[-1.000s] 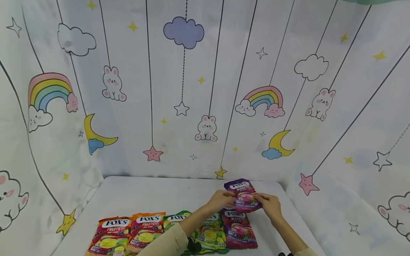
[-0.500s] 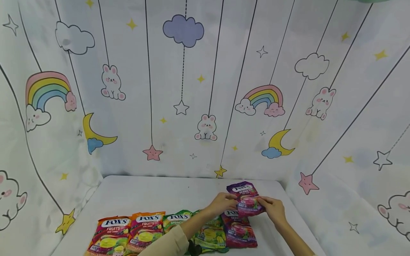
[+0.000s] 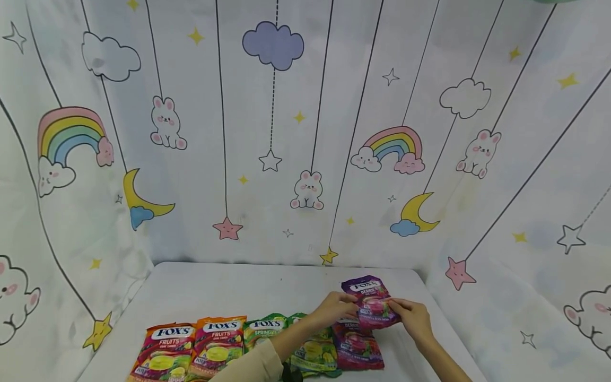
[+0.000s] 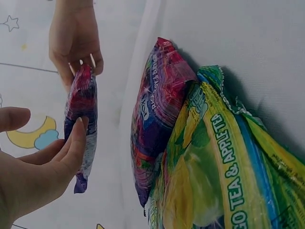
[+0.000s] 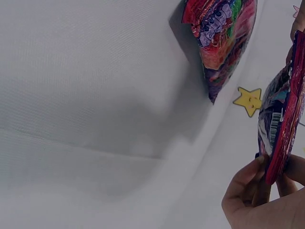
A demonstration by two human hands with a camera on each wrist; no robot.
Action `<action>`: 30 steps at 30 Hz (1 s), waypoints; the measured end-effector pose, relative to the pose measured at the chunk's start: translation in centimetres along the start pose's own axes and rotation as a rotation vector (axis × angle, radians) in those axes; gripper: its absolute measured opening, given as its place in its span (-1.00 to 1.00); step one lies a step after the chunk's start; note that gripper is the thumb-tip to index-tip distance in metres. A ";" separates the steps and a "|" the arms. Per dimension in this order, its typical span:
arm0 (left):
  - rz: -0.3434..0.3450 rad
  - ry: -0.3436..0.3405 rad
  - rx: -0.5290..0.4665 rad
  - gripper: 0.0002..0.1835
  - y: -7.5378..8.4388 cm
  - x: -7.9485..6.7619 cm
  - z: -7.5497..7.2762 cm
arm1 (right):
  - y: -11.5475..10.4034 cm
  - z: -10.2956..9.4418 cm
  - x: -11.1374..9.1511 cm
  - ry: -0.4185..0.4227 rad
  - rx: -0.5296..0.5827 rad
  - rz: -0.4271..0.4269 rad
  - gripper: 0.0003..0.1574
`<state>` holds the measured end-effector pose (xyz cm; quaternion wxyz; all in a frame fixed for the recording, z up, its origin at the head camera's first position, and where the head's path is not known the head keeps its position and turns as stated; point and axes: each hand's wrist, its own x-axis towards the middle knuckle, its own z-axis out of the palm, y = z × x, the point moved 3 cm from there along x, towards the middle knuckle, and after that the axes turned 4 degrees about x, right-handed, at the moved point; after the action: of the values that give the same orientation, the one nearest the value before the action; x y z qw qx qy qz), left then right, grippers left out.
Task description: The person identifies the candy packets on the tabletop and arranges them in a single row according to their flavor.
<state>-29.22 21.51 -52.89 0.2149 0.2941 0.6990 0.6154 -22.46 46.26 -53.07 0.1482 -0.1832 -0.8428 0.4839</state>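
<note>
A purple-and-pink FOX'S Berries candy bag (image 3: 374, 306) is held up over the right part of the table. The thumb and fingers of my right hand (image 3: 411, 317) pinch its lower right corner. My left hand (image 3: 336, 309) is at its left edge. In the left wrist view, the fingertips of that hand (image 4: 43, 176) touch the bag's side while its thumb stands apart from the bag. Below, a second Berries bag (image 3: 358, 349) lies on the table, its top partly covered by the raised bag.
To the left, the row on the white table (image 3: 238, 286) continues with green Spring Tea bags (image 3: 315, 353) and orange-topped Fruits bags (image 3: 164, 350). My left forearm crosses over the green bags. A cartoon-printed white cloth (image 3: 267, 212) hangs behind the table.
The raised Berries bag has moved a little right and nearer to me, and both hands have moved with it. The bags in the row have not moved.
</note>
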 end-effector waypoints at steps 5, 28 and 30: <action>-0.024 -0.016 -0.037 -0.56 0.1 -0.4 0.4 | 0.5 -0.4 -0.4 -0.014 0.002 0.006 -0.42; -0.039 -0.092 -0.015 -0.56 0.5 -0.8 1.9 | 1.7 -2.0 -1.8 -0.016 -0.020 0.032 -0.42; -0.037 -0.096 -0.026 -0.56 0.4 -0.8 2.0 | 1.7 -2.1 -1.9 -0.017 -0.020 0.036 -0.42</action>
<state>-27.25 22.50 -52.82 0.2631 0.3077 0.6853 0.6054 -19.61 47.81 -53.68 0.1305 -0.1957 -0.8453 0.4797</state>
